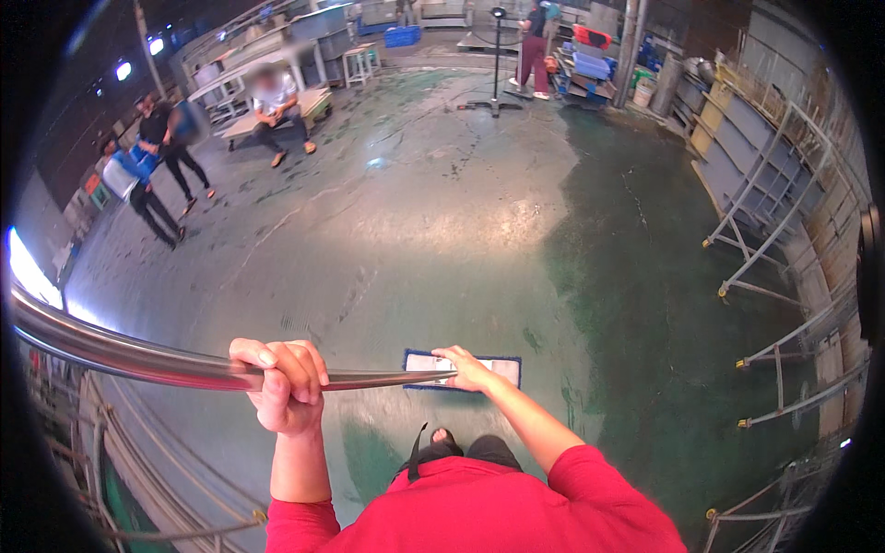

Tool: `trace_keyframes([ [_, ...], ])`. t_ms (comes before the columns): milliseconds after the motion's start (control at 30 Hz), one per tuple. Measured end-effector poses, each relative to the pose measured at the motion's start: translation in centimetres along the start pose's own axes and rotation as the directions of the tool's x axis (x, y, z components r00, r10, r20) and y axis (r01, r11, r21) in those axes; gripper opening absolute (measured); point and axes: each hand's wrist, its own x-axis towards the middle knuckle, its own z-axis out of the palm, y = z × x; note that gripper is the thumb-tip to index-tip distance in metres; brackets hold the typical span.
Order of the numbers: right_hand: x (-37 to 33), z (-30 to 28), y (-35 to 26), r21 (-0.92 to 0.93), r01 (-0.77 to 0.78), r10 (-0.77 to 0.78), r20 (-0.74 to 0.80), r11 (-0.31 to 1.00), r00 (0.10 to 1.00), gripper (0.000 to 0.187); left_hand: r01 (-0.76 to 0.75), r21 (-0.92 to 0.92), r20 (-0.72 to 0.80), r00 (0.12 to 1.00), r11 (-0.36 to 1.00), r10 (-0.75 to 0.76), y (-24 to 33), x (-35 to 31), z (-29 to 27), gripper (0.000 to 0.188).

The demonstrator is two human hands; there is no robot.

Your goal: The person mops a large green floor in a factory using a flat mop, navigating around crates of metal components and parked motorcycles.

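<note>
A long shiny metal mop handle (157,358) crosses from the left edge toward the middle. My left hand (288,380) is closed around it, knuckles up. Farther down the pole, my right hand (468,370) has its fingers and thumb round the handle, partly covering it. Beneath that hand, the flat mop head (506,371), whitish with a dark blue fringed edge, lies on the floor just ahead of my feet. The joint between pole and mop head is hidden by my right hand.
The green floor (442,267) has a darker, wet-looking area at right. Metal frames on casters (774,249) line the right side; more racks stand at lower left. Several people are at far left and back. A black stand (496,64) rises from the floor ahead.
</note>
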Motion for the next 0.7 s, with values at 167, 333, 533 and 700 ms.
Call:
trace_keyframes([
  [167,7.0,-3.0,4.4,0.012,-0.174,0.174,-0.173,0.985,0.969,0.046,0.046,-0.139,0.106,0.994,0.989,-0.032,-10.4,8.5,-1.9,0.017],
  [333,15.2,-7.4,9.9,0.058,-0.363,0.364,-0.281,0.930,0.888,0.025,0.101,-0.263,0.217,0.975,0.959,-0.043,-20.9,16.2,-5.7,0.029],
  [533,27.9,-12.9,16.0,0.148,-0.524,0.544,-0.256,0.839,0.799,0.025,0.172,0.321,0.062,0.977,0.931,-0.202,-32.8,28.0,-12.4,0.070],
  [700,36.1,-13.8,25.3,0.139,-0.708,0.716,-0.257,0.692,0.649,0.030,0.485,0.797,-0.393,0.869,0.360,-0.301,-39.5,24.7,-27.5,0.039],
])
